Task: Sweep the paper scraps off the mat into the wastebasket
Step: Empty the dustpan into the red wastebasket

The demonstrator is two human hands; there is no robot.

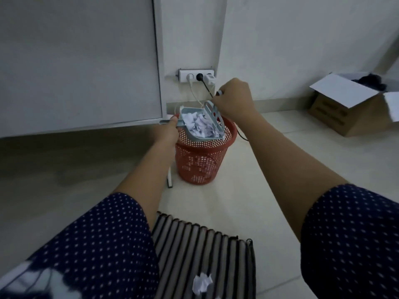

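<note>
A red mesh wastebasket (201, 160) stands on the floor near the wall, with white scraps showing through its mesh. My left hand (170, 131) grips the handle of a light blue dustpan (194, 138), held tilted over the basket's rim. White paper scraps (201, 125) fill the pan. My right hand (234, 99) holds a small light blue brush (213, 114) with its head resting in the pan against the scraps. The striped mat (205, 260) lies at the bottom of the view, with a crumpled white scrap (201, 283) on it.
A white cabinet panel (79, 61) fills the left. A wall socket strip (197, 76) with plugged cables sits just behind the basket. An open cardboard box (354, 108) stands at the right by the wall. A small white object (170, 179) stands left of the basket.
</note>
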